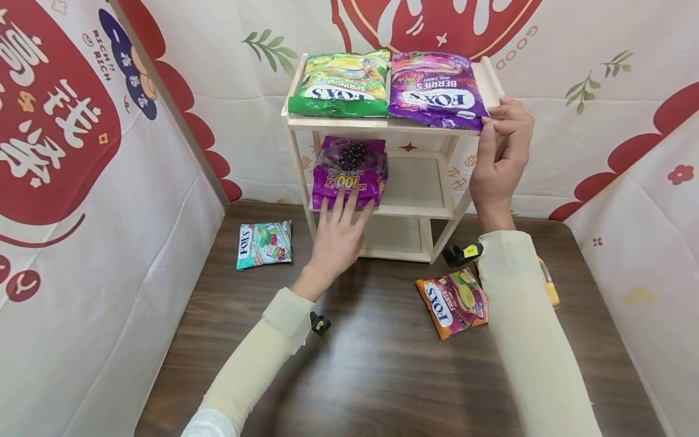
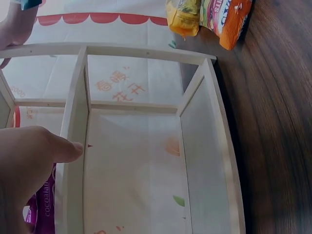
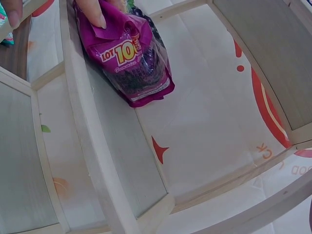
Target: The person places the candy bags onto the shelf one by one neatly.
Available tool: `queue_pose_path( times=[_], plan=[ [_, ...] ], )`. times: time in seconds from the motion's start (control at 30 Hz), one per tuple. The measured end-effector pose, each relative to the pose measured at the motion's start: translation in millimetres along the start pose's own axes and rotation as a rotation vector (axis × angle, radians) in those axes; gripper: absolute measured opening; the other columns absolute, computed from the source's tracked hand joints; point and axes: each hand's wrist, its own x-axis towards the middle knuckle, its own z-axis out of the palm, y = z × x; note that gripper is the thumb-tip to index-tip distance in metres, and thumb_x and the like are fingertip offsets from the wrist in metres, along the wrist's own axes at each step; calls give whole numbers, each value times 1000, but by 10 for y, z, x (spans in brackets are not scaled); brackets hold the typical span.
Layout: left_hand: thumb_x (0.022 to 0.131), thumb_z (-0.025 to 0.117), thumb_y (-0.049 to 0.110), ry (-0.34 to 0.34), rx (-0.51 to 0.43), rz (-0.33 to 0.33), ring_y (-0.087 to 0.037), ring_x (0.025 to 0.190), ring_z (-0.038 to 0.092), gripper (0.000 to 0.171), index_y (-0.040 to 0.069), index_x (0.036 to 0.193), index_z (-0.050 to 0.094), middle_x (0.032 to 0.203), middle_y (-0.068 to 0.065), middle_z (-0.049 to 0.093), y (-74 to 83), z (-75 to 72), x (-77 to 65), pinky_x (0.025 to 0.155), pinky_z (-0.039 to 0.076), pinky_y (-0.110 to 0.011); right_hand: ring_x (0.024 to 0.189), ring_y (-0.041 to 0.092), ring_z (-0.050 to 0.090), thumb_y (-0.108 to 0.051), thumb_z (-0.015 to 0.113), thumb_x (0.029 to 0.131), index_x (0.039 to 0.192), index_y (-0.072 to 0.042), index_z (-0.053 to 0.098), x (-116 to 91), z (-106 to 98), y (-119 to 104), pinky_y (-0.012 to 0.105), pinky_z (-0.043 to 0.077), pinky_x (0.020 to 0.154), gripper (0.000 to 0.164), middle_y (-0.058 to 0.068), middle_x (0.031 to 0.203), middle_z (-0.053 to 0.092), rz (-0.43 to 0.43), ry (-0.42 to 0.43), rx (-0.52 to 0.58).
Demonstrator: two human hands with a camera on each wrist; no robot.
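Note:
On the left part of the middle shelf sits a purple Lot 100 candy bag (image 1: 349,170) with a blackberry picture. My left hand (image 1: 338,240) touches its lower front with spread, nearly straight fingers. In the right wrist view, fingertips press the top of the same bag (image 3: 131,63). The thumb (image 2: 66,148) lies along the shelf's front edge in the left wrist view. My right hand (image 1: 503,158) grips the top right front corner of the white wooden rack (image 1: 371,123), beside a purple Fox's Berries bag (image 1: 437,91). A green Fox's Spring Tea bag (image 1: 344,85) lies left of that one.
A teal Fox's bag (image 1: 264,244) lies on the brown table (image 1: 360,364) left of the rack. To the right lies an orange Fox's Fruits bag (image 1: 455,300), with a yellow packet (image 1: 550,285) partly hidden behind the right sleeve. Printed cloth walls (image 1: 246,121) enclose the table.

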Motion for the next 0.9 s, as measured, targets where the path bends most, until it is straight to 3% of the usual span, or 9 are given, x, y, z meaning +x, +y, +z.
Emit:
queue_pose_path(
  times=[0.3, 0.57, 0.9],
  plan=[
    [82, 71, 31, -29, -58, -15, -37, 141, 18, 71, 22, 146, 40, 156, -15, 21, -19, 6, -22, 109, 20, -59, 123, 27, 41, -3, 48, 89, 92, 10, 53, -1, -5, -7, 39, 28, 110, 15, 7, 109, 54, 12, -8, -10],
    [83, 70, 32, -31, -27, 23, -38, 141, 16, 72, 19, 147, 38, 156, -18, 18, -17, 15, -85, 110, 19, -59, 123, 27, 41, -4, 49, 88, 92, 10, 53, -5, -2, -4, 40, 29, 110, 16, 10, 108, 54, 11, -4, -5],
    [83, 71, 32, -17, -78, 60, -37, 143, 12, 70, 16, 145, 42, 156, -17, 18, -58, 26, -194, 113, 12, -54, 123, 27, 41, -7, 48, 89, 93, 12, 52, -8, 8, -13, 39, 28, 110, 20, 6, 109, 55, 8, -7, -16]
  ],
)
